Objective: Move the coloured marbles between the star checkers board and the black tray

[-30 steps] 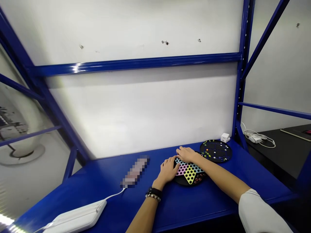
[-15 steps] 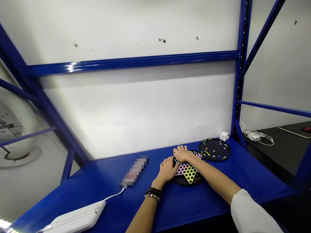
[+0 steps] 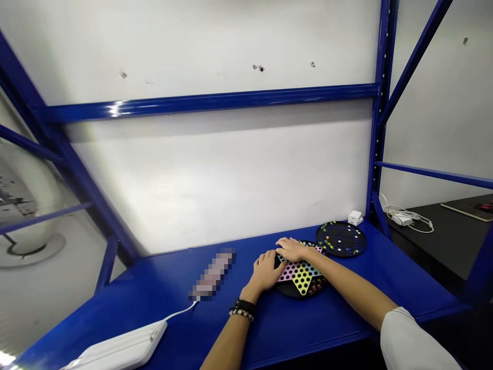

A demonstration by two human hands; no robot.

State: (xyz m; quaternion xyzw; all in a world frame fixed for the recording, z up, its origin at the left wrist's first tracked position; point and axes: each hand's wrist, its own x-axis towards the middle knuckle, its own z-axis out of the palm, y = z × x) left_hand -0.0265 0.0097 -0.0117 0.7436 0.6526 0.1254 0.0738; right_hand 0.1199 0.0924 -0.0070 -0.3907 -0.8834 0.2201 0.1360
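Note:
A round black game board (image 3: 302, 277) with a coloured star of peg holes lies on the blue shelf (image 3: 269, 329). My left hand (image 3: 265, 271) rests with curled fingers on the board's left edge. My right hand (image 3: 293, 248) lies over the board's far part, its fingers stretched flat towards the left. I cannot see anything between the fingers of either hand. A second round black disc (image 3: 341, 239) with small coloured pegs lies just to the right, behind the board.
A white flat device (image 3: 119, 350) with a cable lies at the shelf's front left. A blurred patch (image 3: 212, 275) sits mid-shelf. A small white charger (image 3: 355, 218) stands by the blue upright (image 3: 379, 128). Cables (image 3: 404, 217) lie on a black table at the right.
My right hand has spread its fingers flatter over the board's far part. My left hand stays at the board's left edge. The view shifted slightly.

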